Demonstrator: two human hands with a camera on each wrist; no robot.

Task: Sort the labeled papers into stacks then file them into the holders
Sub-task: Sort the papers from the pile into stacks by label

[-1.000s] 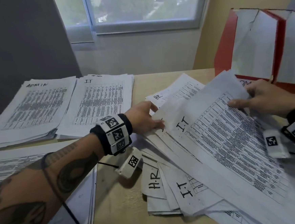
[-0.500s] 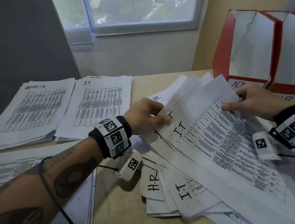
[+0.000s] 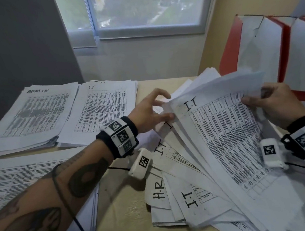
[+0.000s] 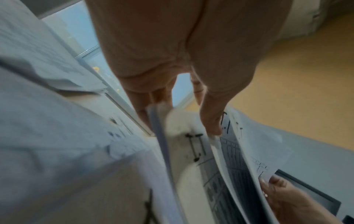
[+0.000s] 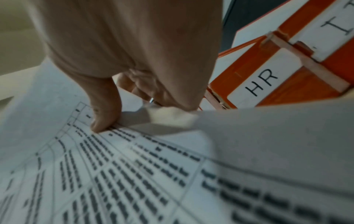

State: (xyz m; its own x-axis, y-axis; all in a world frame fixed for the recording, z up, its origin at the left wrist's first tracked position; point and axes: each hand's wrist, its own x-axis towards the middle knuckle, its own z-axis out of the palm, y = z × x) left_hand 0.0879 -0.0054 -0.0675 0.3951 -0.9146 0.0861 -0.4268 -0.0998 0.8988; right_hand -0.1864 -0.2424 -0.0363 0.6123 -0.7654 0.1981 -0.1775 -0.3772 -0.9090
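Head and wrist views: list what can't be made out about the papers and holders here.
- Near-left stack: its label is cut off by the left forearm and the head view's edge.
- Printed table text on the lifted I.T sheet: too small and blurred in every view.
- Red holders: the head view hides their labels behind the right hand and raised papers; only HR reads clearly in the right wrist view.
- Left hand: the blurred left wrist view leaves its grip unclear.

The loose papers (image 3: pixel 221 146) are thin matt white paper, printed in black and hand-lettered in marker, some curling limp. Beneath them the table (image 3: pixel 122 208) looks smooth pale wood laminate with a dull sheen. Behind the papers, the holders (image 5: pixel 298 84) appear glossy orange-red plastic, fronted with matt white paper labels.
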